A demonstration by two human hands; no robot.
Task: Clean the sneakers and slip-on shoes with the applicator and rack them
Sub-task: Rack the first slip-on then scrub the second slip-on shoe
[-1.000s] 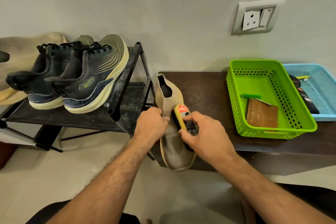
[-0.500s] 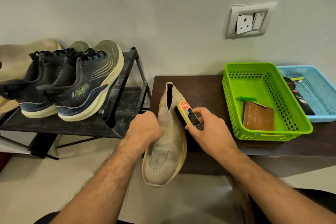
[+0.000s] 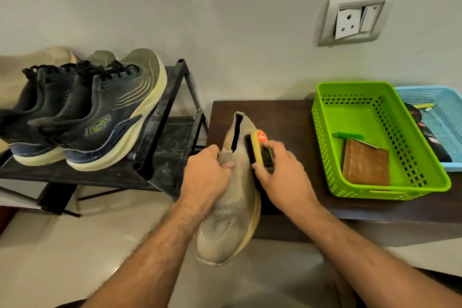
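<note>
Pinching the slip-on (image 3: 231, 210) collar, left hand (image 3: 207, 177) steadies it, toe hanging off table (image 3: 282, 117) w/ side exposed; right hand (image 3: 280, 175) grips applicator (image 3: 257, 147) vs. that side. Sneakers (image 3: 85, 117) already racked.

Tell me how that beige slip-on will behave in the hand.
The slip-on shoe is probably floppy: its knit collar bunches where the left hand grips it. It looks light, hanging from that one grip. The weave likely isn't slippery.
</note>
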